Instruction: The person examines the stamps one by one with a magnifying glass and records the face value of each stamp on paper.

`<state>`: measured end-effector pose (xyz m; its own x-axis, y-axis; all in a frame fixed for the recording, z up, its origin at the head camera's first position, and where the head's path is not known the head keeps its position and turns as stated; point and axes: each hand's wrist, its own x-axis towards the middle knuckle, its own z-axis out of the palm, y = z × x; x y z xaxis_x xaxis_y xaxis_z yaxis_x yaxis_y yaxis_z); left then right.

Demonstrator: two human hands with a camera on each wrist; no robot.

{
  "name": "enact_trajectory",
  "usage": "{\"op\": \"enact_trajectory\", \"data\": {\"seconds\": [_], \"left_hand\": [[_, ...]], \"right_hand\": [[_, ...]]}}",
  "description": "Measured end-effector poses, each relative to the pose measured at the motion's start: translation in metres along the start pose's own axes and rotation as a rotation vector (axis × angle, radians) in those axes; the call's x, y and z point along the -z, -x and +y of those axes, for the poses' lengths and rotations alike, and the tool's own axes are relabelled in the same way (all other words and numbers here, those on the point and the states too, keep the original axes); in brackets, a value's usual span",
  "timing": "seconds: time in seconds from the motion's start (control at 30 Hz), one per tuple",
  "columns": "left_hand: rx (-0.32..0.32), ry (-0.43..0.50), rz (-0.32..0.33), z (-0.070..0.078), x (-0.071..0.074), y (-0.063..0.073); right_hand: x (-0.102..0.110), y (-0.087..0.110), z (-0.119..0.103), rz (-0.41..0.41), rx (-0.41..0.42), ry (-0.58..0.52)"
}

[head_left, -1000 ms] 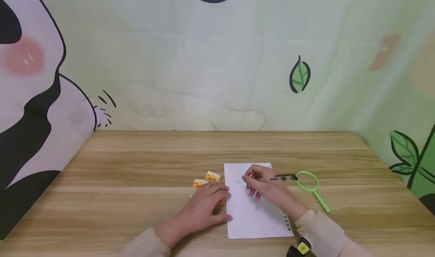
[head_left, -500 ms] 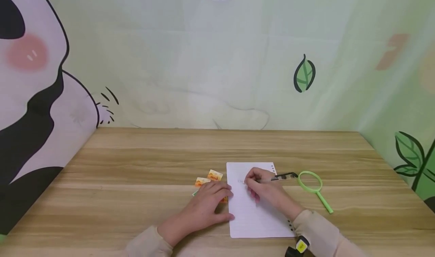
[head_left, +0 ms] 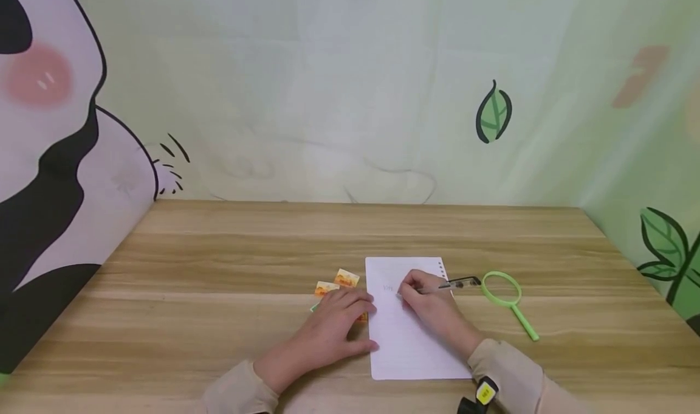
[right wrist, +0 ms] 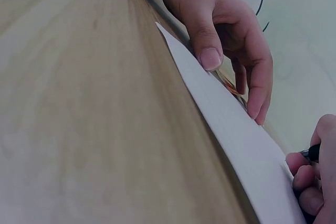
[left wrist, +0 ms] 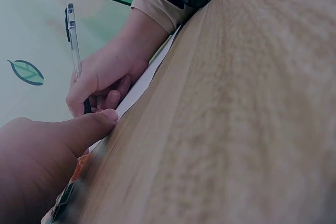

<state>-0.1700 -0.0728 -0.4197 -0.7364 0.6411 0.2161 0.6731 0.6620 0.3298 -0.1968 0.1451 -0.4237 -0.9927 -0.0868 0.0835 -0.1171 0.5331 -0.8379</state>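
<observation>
"Why is the left hand (head_left: 332, 327) laid along the edge of the lined loose-leaf sheet (head_left: 407, 356)?"

"To steady it, I'd guess. The fingers are loosely spread and grasp nothing; their tips and the thumb rest on the sheet's left side, leaving the rest free."

"And the right hand (head_left: 435, 309)?"

"Curled in, pinching the clear-barrelled pen (left wrist: 75, 45) low down, presumably for fine control. It sits over the far half of the sheet, just right of some faint handwriting (head_left: 387, 288) (too small for me to read)."

"Is the tip touching?"

"I can't tell; the fingers hide it."

"What about those orange-and-white cards (head_left: 347, 278)?"

"They lie left of the sheet, partly covered by the left hand, perhaps kept there to be handy."

"And the green magnifying glass (head_left: 524, 321)?"

"On the wooden table (head_left: 219, 268), right of the sheet, handle pointing near and right. That seems a sensible spot, clear of the written lines."
</observation>
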Motion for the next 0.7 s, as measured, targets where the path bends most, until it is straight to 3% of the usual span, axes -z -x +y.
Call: {"op": "enact_trajectory", "data": {"seconds": [0.5,0.7], "left_hand": [[0.009,0.000,-0.008,0.0003,0.0001,-0.0004],[0.014,0.003,-0.015,0.0000,0.0001,-0.0005]], "right_hand": [[0.0009,0.0007,-0.0017,-0.023,0.054,0.022],[0.0013,0.0009,-0.0010,0.006,0.018,0.038]]}}
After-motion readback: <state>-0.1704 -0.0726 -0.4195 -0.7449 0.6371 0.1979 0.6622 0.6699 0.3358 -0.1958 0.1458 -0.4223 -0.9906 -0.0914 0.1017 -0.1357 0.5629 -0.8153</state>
